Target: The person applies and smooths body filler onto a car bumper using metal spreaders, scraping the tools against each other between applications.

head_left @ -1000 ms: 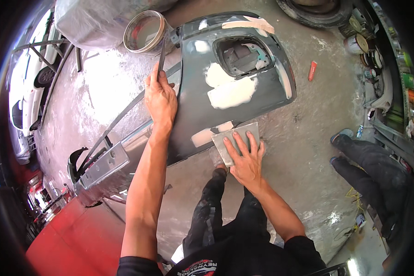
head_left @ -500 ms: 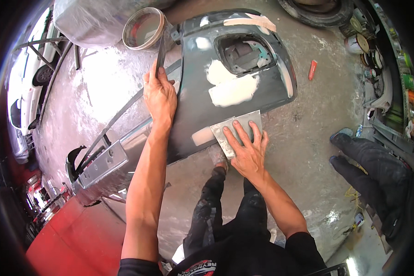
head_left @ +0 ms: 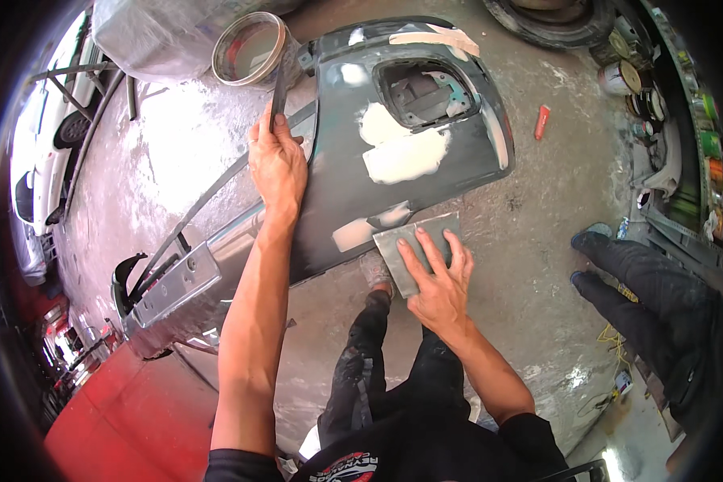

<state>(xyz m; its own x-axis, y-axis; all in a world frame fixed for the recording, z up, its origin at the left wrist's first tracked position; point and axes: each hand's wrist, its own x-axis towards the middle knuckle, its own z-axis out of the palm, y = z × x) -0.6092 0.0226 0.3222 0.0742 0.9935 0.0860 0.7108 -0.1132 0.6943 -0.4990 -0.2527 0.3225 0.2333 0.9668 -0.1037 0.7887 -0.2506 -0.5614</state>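
Observation:
A dark grey car body panel (head_left: 341, 173) lies across the floor in front of me, with a fuel-filler-type opening (head_left: 426, 95) and cream and white filler patches (head_left: 410, 157) on it. My left hand (head_left: 279, 165) is closed around a narrow dark strip (head_left: 280, 92) at the panel's left edge. Fingers spread over its face, my right hand (head_left: 440, 277) holds a wide flat grey putty spreader (head_left: 406, 257). The spreader is at the panel's near edge, beside a pale filler patch (head_left: 353, 234); whether it touches the panel I cannot tell.
A round clear bucket (head_left: 249, 48) stands beyond the panel's left edge. A red tube (head_left: 543, 122) lies on the floor to the right. Another person's legs (head_left: 651, 273) are at right, near cans (head_left: 618, 79). A red panel (head_left: 128, 410) is lower left, a tire (head_left: 554, 20) far right.
My right hand and the spreader have moved down toward me, off the panel's near edge, uncovering a pale smear beside the lower patch. My left hand has kept its hold.

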